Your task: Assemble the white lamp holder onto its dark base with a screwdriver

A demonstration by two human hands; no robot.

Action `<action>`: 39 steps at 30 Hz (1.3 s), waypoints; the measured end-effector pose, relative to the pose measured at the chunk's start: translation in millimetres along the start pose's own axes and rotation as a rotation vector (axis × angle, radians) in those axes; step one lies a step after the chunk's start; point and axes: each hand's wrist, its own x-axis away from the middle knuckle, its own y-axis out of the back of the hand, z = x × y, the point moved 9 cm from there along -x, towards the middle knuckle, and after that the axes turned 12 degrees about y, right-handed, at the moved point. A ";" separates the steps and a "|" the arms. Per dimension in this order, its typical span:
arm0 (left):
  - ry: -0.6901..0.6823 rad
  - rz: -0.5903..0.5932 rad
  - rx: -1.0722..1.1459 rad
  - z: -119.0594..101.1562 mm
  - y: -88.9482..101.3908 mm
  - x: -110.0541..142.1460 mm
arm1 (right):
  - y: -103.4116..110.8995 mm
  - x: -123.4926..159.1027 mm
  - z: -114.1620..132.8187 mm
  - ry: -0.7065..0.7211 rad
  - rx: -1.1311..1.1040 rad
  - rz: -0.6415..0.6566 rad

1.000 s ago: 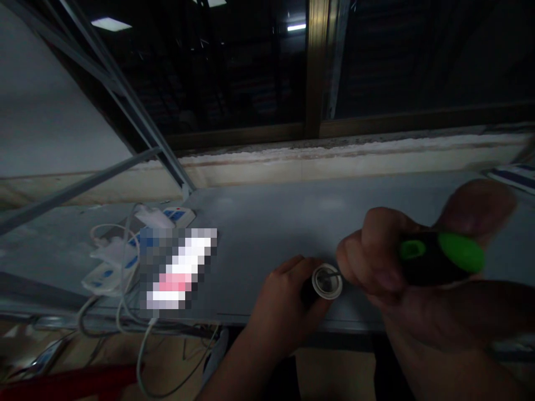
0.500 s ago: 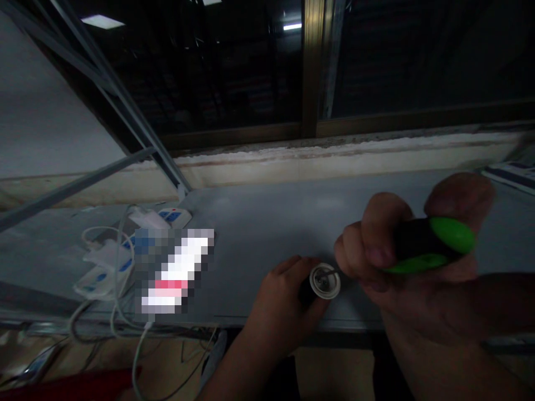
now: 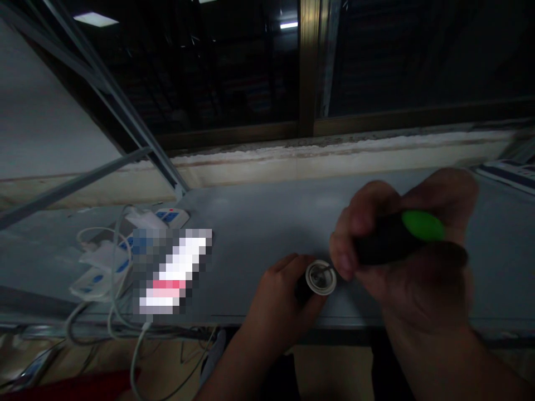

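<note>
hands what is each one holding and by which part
The left hand grips a dark cylinder by its body, round pale end showing; the right hand grips a screwdriver by its black and green handle.

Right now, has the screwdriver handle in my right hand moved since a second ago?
Yes. Judged against the window post, the screwdriver handle in your right hand has moved left and slightly up in the view.

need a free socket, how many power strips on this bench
2. One power strip lies at the back by the wall, another power strip nearer, left of the pixelated patch, which may hide more.
</note>
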 end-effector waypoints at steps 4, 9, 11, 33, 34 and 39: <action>-0.013 -0.012 0.024 0.0 1.1 0.3 | -6.6 -0.9 -8.1 -0.146 -0.005 0.122; 0.022 0.015 0.005 4.3 -2.2 -0.8 | -7.4 2.7 -4.2 -0.122 -0.199 0.090; 0.023 0.010 0.005 3.8 -1.7 -1.0 | -3.5 2.1 -1.8 -0.059 -0.158 0.052; 0.024 0.015 -0.009 6.3 -1.7 -0.9 | -6.4 -0.2 -3.7 -0.106 -0.212 0.079; 0.028 0.014 -0.013 6.4 -1.6 -0.7 | -5.7 1.5 -3.8 -0.117 -0.226 0.079; 0.019 0.012 -0.001 4.5 -0.9 -1.1 | 2.2 -1.1 1.2 -0.022 -0.124 0.003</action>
